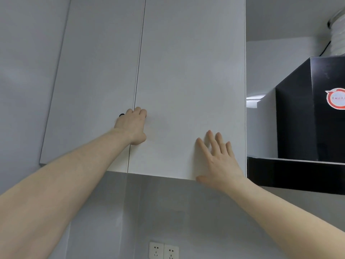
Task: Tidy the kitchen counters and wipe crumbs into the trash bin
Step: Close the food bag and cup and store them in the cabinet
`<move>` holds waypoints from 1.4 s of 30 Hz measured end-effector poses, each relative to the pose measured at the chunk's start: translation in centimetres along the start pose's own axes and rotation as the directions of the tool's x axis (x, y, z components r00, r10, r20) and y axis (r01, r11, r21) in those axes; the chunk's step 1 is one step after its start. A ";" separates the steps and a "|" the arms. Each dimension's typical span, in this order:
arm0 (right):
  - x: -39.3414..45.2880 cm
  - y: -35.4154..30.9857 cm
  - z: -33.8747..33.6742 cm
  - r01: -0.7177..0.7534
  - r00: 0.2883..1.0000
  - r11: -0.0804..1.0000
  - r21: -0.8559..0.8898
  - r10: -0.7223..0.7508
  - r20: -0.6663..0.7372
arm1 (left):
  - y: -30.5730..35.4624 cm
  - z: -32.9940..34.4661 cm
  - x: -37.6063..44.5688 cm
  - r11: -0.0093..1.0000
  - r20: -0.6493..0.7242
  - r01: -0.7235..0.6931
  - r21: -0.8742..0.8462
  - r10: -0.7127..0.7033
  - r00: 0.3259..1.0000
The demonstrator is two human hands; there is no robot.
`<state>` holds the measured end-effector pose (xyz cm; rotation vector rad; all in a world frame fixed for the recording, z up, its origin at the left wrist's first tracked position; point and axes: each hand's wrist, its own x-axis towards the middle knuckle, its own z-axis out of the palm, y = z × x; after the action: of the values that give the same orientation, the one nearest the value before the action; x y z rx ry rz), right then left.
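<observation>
Upper wall cabinet, pale grey-white, fills most of the view; camera looks up, no counter visible. Right cabinet door is closed flush, with a thin dark seam dividing it from the left cabinet door, also closed. A further pale panel lies off to the left at an angle. Right hand lies flat on the lower right part of the right door, fingers straight and spread, pointing up, grasping nothing; its thumb sits at the door's bottom edge. Left hand is higher up, at the seam, knuckles against the door faces, fingers curled under; whether it hooks the door edge or just presses cannot be told, nothing seen in it. A small black item shows at the far side of the left hand, possibly a ring, too small to tell. Both forearms are bare, reaching up from the bottom corners. Below the cabinet runs a grey wall with two white sockets side by side at the bottom edge. Right of the cabinet, just beside it, stands a black range hood with a round red-and-white sticker, cut by the frame edge. Above the hood, a white ribbed duct rises toward the ceiling, with a dark cable beside it.
</observation>
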<state>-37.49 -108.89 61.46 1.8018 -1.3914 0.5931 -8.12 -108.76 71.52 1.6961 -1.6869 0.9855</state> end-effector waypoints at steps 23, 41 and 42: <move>-6.6 -1.9 -8.0 0.108 0.990 0.883 0.458 -0.139 0.035 | 1.3 -13.7 -7.7 0.928 -0.022 -0.120 0.354 0.137 0.990; -20.6 1.0 -20.8 0.361 0.929 0.673 0.646 -0.324 -0.182 | 13.3 -29.3 -15.9 0.874 -0.144 -0.292 0.388 0.371 0.917; -21.2 1.3 -21.2 0.358 0.931 0.663 0.658 -0.309 -0.195 | 14.3 -30.0 -16.3 0.879 -0.158 -0.307 0.364 0.383 0.910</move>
<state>-43.04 -79.50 58.61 2.5202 -0.7744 1.0506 -24.95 -75.93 74.24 1.4238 -1.7801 1.6506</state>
